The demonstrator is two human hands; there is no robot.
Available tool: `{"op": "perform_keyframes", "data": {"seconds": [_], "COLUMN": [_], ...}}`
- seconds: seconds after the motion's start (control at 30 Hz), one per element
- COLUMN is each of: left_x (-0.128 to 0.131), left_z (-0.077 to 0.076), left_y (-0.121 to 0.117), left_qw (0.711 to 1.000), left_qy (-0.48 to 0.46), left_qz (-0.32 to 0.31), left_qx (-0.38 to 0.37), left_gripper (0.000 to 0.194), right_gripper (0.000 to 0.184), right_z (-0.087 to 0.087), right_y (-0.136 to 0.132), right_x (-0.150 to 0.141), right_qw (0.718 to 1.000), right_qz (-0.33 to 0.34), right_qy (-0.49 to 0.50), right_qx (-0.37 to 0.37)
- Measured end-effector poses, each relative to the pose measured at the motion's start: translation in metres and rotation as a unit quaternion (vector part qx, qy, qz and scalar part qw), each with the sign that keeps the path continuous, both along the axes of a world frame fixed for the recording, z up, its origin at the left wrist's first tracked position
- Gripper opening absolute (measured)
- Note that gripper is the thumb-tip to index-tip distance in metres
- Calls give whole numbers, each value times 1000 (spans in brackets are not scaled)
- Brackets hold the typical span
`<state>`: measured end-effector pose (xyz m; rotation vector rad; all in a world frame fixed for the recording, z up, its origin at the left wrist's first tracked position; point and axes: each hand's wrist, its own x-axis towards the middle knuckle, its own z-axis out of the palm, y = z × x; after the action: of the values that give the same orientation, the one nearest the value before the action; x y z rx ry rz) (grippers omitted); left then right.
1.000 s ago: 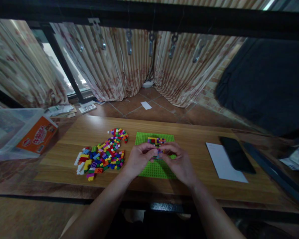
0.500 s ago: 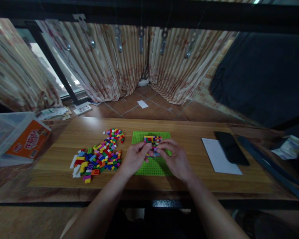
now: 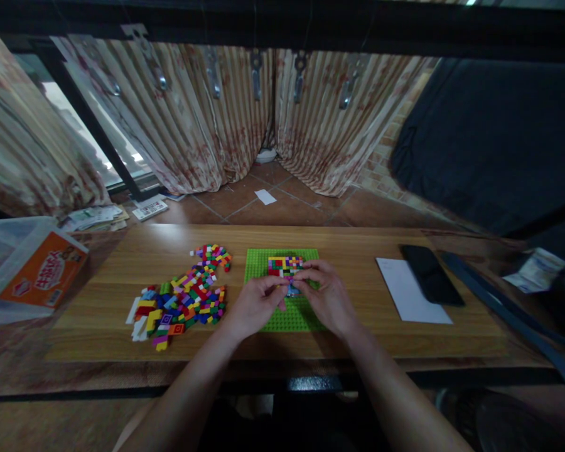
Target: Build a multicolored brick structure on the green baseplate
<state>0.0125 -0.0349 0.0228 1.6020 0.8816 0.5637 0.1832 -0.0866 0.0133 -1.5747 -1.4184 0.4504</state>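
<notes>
A green studded baseplate (image 3: 292,321) lies on the wooden board, with a multicoloured block of small toy bricks (image 3: 282,265) on it. My left hand (image 3: 258,304) reaches over the plate from the left, thumb and forefinger pinched at the near side of the block. From the right, my right hand (image 3: 327,298) has its thumb and forefinger close together at the same spot, fingertips almost meeting those of my left hand. Whatever is between the fingertips is too small and covered to make out. Part of the block is hidden behind my fingers.
Loose toy bricks (image 3: 193,292) lie in a pile left of the baseplate on the wooden board (image 3: 103,295). At the right are white paper (image 3: 407,292) and a black phone (image 3: 430,273). A clear plastic bin (image 3: 14,251) with an orange label stands far left.
My fingertips have come closer together at the near side of the block, and more of its far part shows. The whole view has shifted slightly.
</notes>
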Motion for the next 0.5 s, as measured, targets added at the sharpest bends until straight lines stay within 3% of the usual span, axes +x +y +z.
{"op": "perform_keyframes", "data": {"seconds": [0.27,0.5], "left_x": [2,2], "left_z": [3,2], "left_y": [-2,-3], "left_qw": [1000,1000], "left_qy": [16,24], "left_qz": [-3,-14], "left_qx": [-11,6], "left_gripper": [37,34], "right_gripper": [6,17], "right_z": [0,-4], "right_y": [2,8], "right_x": [2,6], "right_qw": [994,972], "right_qz": [-46,-80], "right_qy": [84,210], "right_qx": [-46,-64]}}
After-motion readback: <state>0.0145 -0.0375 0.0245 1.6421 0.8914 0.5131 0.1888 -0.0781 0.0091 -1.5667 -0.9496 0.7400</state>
